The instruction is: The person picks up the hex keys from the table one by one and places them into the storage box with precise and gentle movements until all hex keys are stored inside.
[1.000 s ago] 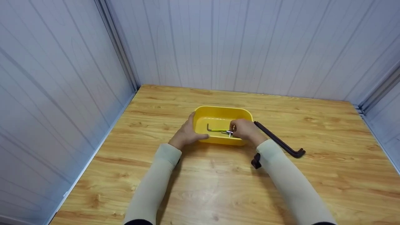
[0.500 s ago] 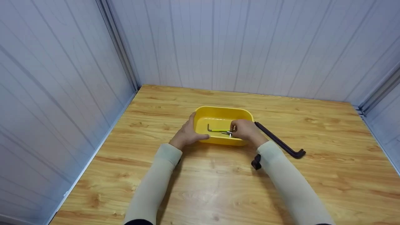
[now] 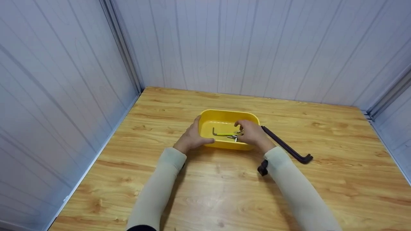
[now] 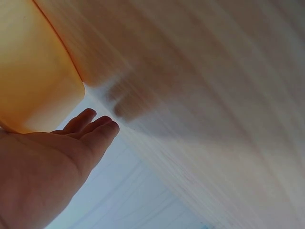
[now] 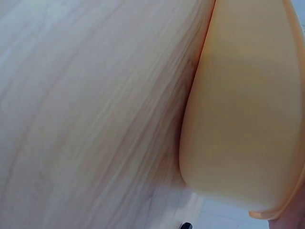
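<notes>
A yellow plastic box point(image 3: 224, 115) stands on the wooden table. My left hand point(image 3: 192, 137) holds its left end, thumb over the front rim and fingers along the outer side; the left wrist view shows those fingers fairly straight. Inside the box lie an L-shaped hex key point(image 3: 224, 134) with a green sleeve and several small silver metal pieces point(image 3: 233, 138) whose kind I cannot make out. Over the right part of the box reaches my right hand point(image 3: 253, 133), thumb and forefinger spread apart. A small silver bit shows between them, not visibly pinched. Part of the right fingers is hidden.
Two large black L-shaped hex keys point(image 3: 284, 144) lie side by side just right of the box. Pale panel walls point(image 3: 224, 48) rise behind the table and at its left and right. A black wrist camera point(image 3: 262, 168) hangs by the right sleeve.
Right thumb and forefinger, pinched together inside the box before, have parted, with the forefinger lifted. The left hand and the box have stayed nearly still.
</notes>
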A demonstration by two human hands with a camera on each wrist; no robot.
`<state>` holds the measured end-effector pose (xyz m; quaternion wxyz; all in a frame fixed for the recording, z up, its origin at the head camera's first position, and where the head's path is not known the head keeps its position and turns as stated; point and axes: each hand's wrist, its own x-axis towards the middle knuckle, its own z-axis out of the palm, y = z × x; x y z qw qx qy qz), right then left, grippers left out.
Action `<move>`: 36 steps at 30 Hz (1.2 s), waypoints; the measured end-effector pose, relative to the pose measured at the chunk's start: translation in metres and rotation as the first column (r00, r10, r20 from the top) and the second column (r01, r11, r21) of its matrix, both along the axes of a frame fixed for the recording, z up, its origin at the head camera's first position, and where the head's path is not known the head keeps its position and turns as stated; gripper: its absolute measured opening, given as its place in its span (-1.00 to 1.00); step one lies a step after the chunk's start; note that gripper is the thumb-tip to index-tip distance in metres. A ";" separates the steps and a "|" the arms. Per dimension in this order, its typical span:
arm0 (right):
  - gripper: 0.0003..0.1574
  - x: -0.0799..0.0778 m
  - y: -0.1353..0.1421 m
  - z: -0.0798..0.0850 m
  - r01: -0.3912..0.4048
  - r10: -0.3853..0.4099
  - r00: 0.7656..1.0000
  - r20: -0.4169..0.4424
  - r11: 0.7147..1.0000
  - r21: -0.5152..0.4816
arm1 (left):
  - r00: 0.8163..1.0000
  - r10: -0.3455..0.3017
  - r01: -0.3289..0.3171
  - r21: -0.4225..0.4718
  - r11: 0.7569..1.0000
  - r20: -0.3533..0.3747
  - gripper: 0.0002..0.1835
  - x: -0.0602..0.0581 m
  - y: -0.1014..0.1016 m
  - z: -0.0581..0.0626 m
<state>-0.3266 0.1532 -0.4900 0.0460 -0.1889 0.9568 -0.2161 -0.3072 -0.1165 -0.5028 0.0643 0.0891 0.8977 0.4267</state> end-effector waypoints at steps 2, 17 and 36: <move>-0.39 0.001 0.000 0.000 -0.002 0.002 1.000 -0.010 1.000 -0.030 | 1.000 0.003 -0.003 -0.006 1.000 0.002 0.33 0.000 0.000 0.001; -0.25 0.008 0.020 0.021 -0.061 0.033 0.982 -0.187 0.988 -0.143 | 1.000 -0.022 0.023 0.062 0.998 -0.004 0.32 0.002 -0.003 0.001; -0.25 0.009 0.073 0.036 0.121 -0.122 0.989 -0.083 0.993 -0.011 | 1.000 0.008 -0.008 0.011 1.000 0.005 0.33 0.002 -0.003 0.000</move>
